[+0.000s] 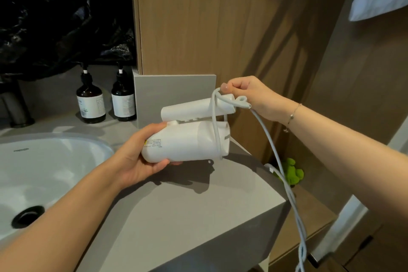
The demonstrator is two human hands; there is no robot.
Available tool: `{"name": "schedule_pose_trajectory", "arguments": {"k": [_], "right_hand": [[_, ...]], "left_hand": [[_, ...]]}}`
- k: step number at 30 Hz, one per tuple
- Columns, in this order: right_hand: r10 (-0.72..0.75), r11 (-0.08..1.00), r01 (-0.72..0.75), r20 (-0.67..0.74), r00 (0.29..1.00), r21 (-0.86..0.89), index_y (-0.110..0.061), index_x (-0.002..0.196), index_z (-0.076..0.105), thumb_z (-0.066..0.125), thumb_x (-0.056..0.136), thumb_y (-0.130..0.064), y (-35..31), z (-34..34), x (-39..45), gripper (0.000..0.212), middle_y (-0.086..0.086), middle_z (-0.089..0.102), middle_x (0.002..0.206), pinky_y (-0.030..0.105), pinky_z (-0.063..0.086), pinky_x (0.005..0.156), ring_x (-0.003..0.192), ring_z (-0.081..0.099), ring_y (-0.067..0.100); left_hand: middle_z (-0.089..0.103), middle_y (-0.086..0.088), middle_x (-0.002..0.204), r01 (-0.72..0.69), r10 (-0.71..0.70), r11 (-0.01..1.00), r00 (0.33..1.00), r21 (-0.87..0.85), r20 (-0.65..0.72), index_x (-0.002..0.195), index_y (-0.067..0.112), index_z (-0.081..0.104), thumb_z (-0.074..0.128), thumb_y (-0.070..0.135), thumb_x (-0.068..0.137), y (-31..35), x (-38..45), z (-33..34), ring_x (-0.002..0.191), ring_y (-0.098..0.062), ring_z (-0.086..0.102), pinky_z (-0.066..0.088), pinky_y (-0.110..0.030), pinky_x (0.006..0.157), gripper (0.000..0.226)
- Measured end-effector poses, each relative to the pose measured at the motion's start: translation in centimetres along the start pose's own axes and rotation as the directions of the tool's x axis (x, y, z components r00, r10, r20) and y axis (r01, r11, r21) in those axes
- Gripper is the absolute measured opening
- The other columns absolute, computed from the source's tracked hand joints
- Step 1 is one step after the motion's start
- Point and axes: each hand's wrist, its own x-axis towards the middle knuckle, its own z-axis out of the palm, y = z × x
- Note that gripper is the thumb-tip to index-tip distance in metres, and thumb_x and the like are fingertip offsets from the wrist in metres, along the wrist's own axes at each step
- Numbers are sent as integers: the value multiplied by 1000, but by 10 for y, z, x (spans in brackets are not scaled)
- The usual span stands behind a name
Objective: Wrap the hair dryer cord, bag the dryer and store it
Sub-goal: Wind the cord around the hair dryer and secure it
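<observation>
The person is holding a white hair dryer (187,139) in the air above the right part of the grey surface (198,216), near its back right corner. The left hand (141,157) is cupping the dryer's rear end, fingers curled under the body and thumb over the top. The handle is lying folded along the top of the body. The right hand (249,97) is pinching the pale cord (284,181) at the handle's end, fingers curled tight round it. One loop of cord is running down across the nozzle end; the rest is hanging past the surface's right edge toward the floor. A white basin (55,161) is sitting in the left part of the surface, and two dark pump bottles (90,101) are standing along the back edge.
</observation>
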Motion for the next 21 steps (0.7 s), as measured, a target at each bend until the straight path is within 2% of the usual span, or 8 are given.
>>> {"name": "schedule_pose_trajectory", "arguments": {"k": [2,3,5,8,13,18,21], "right_hand": [[35,998,-33,-36,999,60,-26,67,71,55,95,-25,11,6,-1,33,11,53,71,22,35,53,59,39,23],[58,994,-54,-41,997,92,-26,71,71,51,98,-23,16,10,-2,33,10,50,68,21,32,51,55,36,17],[86,988,-79,-47,995,134,-20,85,70,46,100,-26,25,19,-4,28,12,42,67,21,31,50,53,32,13],[77,991,-69,-68,995,116,-8,102,66,42,102,-30,34,36,-4,33,9,38,67,20,30,46,51,31,10],[140,990,-139,-21,990,22,2,111,58,35,104,-29,37,55,-5,39,2,40,64,18,28,43,49,31,8],[177,982,-177,-5,984,-70,1,111,58,33,105,-28,44,63,-13,40,1,43,64,13,31,41,42,37,5],[145,978,-149,-40,989,-145,-3,100,61,32,105,-30,46,73,-17,39,2,48,67,8,34,46,51,42,7]], "left_hand": [[70,-11,86,37,-36,997,999,-63,17,99,20,73,74,33,66,1,0,0,71,-41,71,52,-24,36,36],[69,-11,89,58,-56,994,998,-95,29,105,20,72,72,32,69,1,1,-1,71,-40,71,52,-24,36,38],[69,-12,97,95,-89,984,995,-152,47,113,22,70,69,33,76,0,3,-4,73,-39,71,52,-24,36,39],[69,-11,104,126,-116,970,992,-209,58,115,24,69,69,36,76,-1,7,-8,77,-37,71,53,-25,37,41],[68,-12,112,131,-124,953,991,-272,42,118,23,68,71,37,73,-2,10,-12,83,-34,71,53,-24,36,47],[68,-12,116,112,-117,946,993,-304,0,122,25,67,69,37,77,-5,13,-11,81,-36,71,53,-24,36,46],[69,-13,113,92,-104,938,994,-335,-18,123,24,66,68,37,80,-7,14,-10,83,-38,72,54,-25,38,44]]}}
